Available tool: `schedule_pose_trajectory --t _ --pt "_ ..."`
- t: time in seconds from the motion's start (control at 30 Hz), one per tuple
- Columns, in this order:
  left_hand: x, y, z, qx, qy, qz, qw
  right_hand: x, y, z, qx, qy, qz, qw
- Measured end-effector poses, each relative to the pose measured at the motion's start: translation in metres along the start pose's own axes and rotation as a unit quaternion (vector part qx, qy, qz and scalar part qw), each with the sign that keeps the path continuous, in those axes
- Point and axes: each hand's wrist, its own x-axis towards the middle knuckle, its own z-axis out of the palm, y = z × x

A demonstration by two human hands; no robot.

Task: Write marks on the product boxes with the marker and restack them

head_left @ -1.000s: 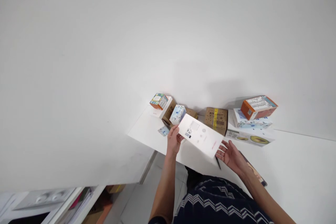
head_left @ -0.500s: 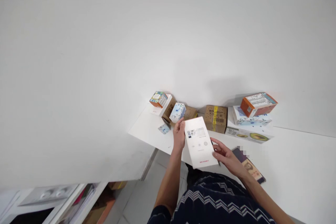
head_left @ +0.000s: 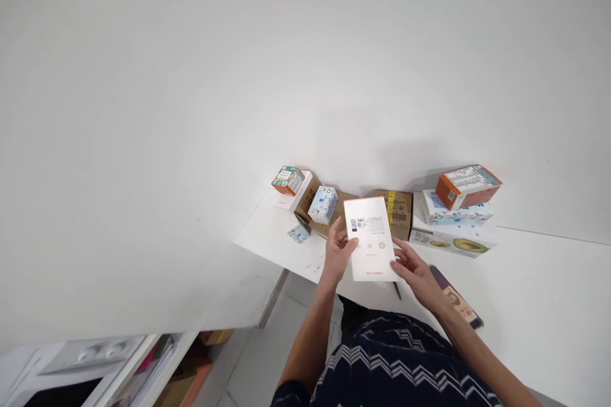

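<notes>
A flat white box (head_left: 371, 261) with small printing and a code label is held up above the table's front edge. My left hand (head_left: 338, 253) grips its left side, thumb on the printed face. On the right side my right hand (head_left: 414, 270) holds the lower edge between thumb and fingers. A dark pen-like stick (head_left: 397, 290) lies on the table just below the box. Right of my right hand rests a phone (head_left: 456, 297), partly covered by my wrist. Behind the held box stands a brown carton with yellow tape (head_left: 400, 213), partly hidden.
Small blue-and-white boxes (head_left: 323, 205) and an orange-and-teal box (head_left: 287, 180) sit on or by cartons at left. At right, an orange box (head_left: 468, 186) tops a blue-patterned box (head_left: 456, 211) and an avocado-printed box (head_left: 453, 244). A white wall backs the table (head_left: 534, 280).
The white box has moved up and slightly right and been turned more upright. My left thumb now lies on its face, and the dark stick below shows more.
</notes>
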Motion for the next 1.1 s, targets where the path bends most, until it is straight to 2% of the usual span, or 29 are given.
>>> schedule_pose_trajectory --t 0.33,0.8,1.1 --pt "-0.001 0.002 0.002 -0.010 0.018 0.018 1.000 -0.001 -0.009 0.007 0.000 0.003 -0.003 1.000" --pt "-0.005 0.004 0.001 -0.016 0.039 0.025 0.999 0.001 -0.005 0.007 0.005 0.005 -0.016 1.000" --pt "-0.006 0.001 0.001 -0.008 0.047 0.029 0.998 0.001 0.005 0.002 -0.112 0.081 -0.075 0.988"
